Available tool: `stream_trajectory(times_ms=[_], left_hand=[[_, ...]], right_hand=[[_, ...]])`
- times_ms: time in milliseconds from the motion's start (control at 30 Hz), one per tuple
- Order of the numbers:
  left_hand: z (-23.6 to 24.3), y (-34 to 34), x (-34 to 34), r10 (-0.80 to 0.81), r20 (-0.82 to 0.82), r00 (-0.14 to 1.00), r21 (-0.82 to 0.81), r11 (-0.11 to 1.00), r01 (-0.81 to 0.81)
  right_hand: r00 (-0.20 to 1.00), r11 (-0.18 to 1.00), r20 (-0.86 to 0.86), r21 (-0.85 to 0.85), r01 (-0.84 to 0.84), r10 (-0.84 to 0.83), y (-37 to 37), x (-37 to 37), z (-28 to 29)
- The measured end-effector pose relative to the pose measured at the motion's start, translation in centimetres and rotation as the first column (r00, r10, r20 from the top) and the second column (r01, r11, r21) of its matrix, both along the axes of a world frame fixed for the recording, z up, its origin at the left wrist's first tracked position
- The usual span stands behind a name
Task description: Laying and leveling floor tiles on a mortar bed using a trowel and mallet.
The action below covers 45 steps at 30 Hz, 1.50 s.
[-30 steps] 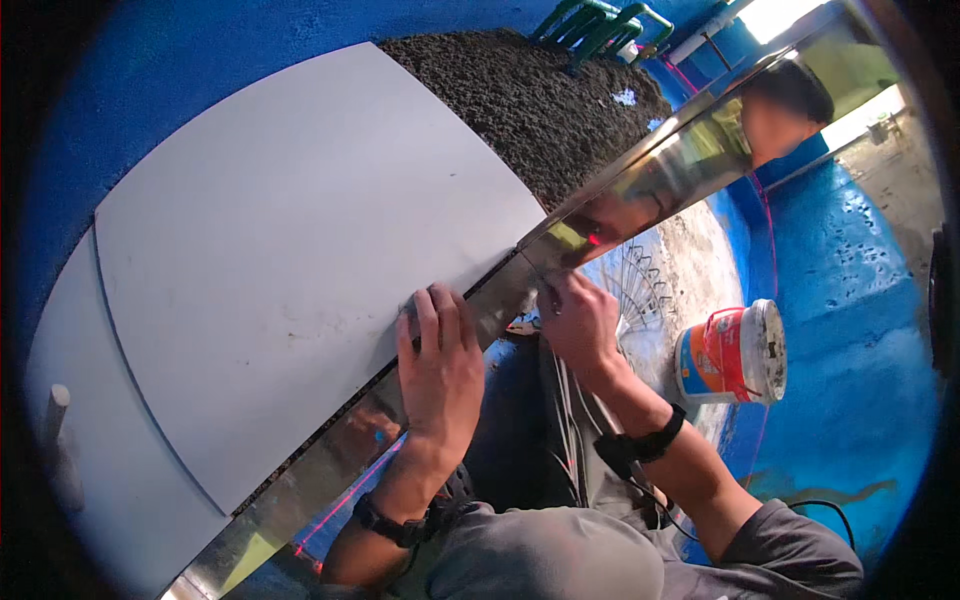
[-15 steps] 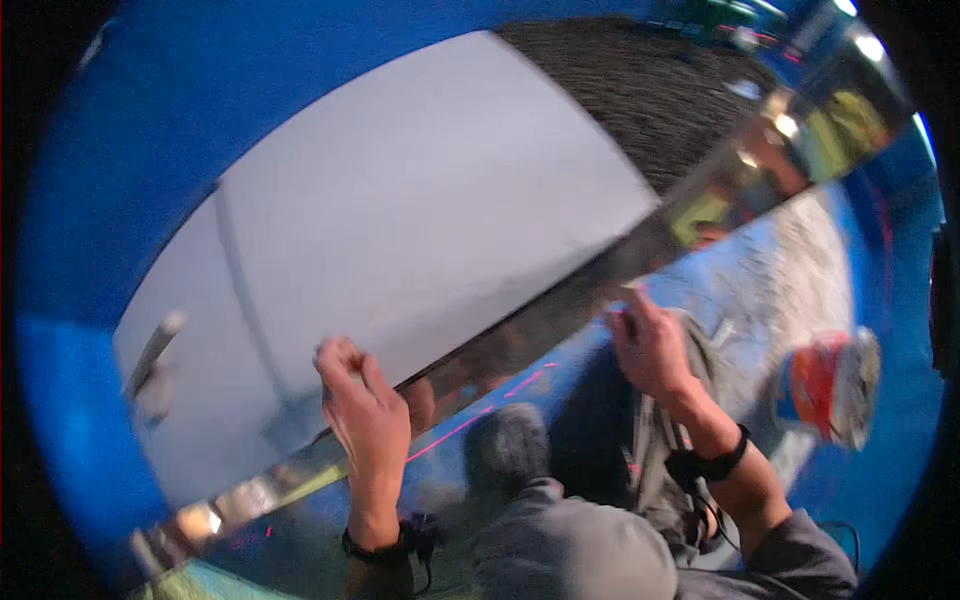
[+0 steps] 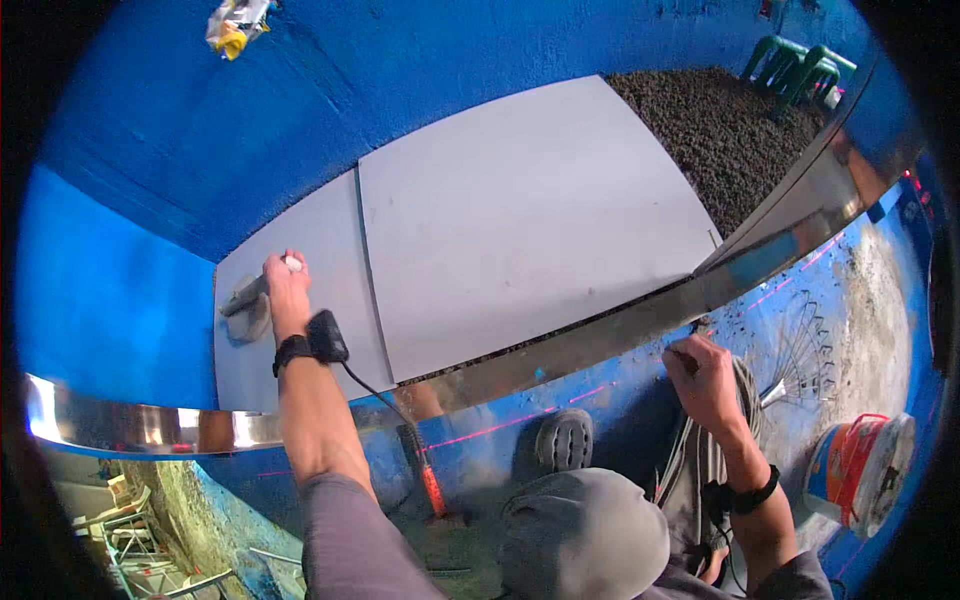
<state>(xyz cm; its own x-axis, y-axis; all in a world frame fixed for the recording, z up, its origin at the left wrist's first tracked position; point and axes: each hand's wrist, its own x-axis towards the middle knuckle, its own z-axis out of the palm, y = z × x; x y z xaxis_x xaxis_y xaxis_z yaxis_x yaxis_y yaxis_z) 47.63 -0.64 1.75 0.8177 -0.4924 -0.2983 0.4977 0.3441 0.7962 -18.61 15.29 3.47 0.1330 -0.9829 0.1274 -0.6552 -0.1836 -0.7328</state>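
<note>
My left hand grips the handle of a pale grey tool lying on the left white panel. A black wristband and small boxy device with a cable sit on that wrist. My right hand is closed just below the metal beam; what it holds, if anything, I cannot make out. The larger white panel lies beside the left one, separated by a narrow seam, with the metal beam along the near edge of both.
Dark granular material fills the back right beside green pipes, against blue walls. Below the beam are an orange-handled tool, a grey shoe, coiled cables and a bucket. Metal frames show at lower left.
My left hand has left the metal edge, reached leftward and taken hold of the grey tool. My right hand has drawn down from the beam. The view has swung left.
</note>
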Motion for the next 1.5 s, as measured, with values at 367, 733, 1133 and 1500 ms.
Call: stream_trajectory(times_ms=[367,733,1133,1500], left_hand=[[2.1,11.5,-30.6,-0.507,0.408,0.759,0.194,0.861,0.471],[0.1,13.9,-39.8,-0.406,0.554,-0.727,0.799,0.505,0.327],[-5.2,13.4,-42.6,-0.394,0.444,-0.805,0.625,0.78,-0.037],[-5.7,13.5,-42.6,-0.421,0.461,-0.781,0.639,0.768,-0.036]], right_hand=[[0.871,0.935,0.342,-0.086,-0.344,0.352,-8.8,12.7,5.4],[0.962,0.982,0.264,0.186,0.021,-0.07,-9.1,7.9,6.2],[0.839,0.965,0.516,0.26,0.039,-0.173,-11.7,6.4,1.6],[0.812,0.99,0.578,0.142,0.003,-0.085,-10.8,5.9,1.5]])
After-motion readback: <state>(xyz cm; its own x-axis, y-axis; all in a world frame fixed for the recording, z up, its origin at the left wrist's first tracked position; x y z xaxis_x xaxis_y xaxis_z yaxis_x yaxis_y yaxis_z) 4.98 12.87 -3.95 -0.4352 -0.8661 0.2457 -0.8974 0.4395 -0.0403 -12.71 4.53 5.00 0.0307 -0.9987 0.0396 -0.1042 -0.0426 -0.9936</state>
